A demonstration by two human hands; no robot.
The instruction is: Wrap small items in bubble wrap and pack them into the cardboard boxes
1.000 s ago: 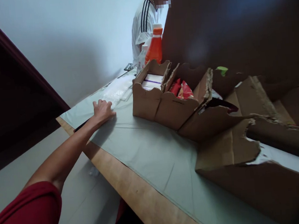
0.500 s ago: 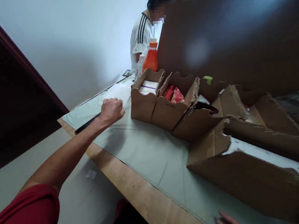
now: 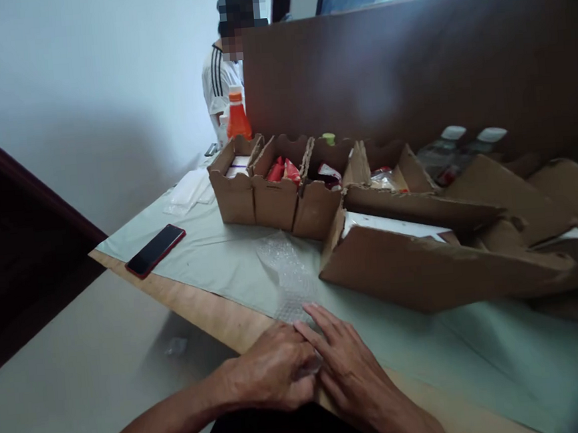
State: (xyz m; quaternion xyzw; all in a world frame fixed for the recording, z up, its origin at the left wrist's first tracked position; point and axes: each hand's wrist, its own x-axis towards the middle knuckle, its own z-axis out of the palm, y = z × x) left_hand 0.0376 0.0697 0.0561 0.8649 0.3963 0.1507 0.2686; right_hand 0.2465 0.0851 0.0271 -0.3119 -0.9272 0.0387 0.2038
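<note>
In the head camera's view, a person bends both hands over a strip of clear plastic bubble wrap (image 3: 288, 273) at the bare wooden edge of a table spread with pale green cloth (image 3: 212, 262). The left hand (image 3: 278, 364) curls, its fingers bent in and seemingly pinching the strip's near end; the right hand (image 3: 353, 365) lies across, fingers straight and slightly spread, likely steadying the plastic. The strip runs away from them, its length apparently left flat so it stays within reach. Brown cut-cardboard bins (image 3: 235, 204) stand in a row beyond, seemingly to keep packets sorted. A dark-screened, red-edged phone (image 3: 156, 250) rests well apart, near the table's edge.
</note>
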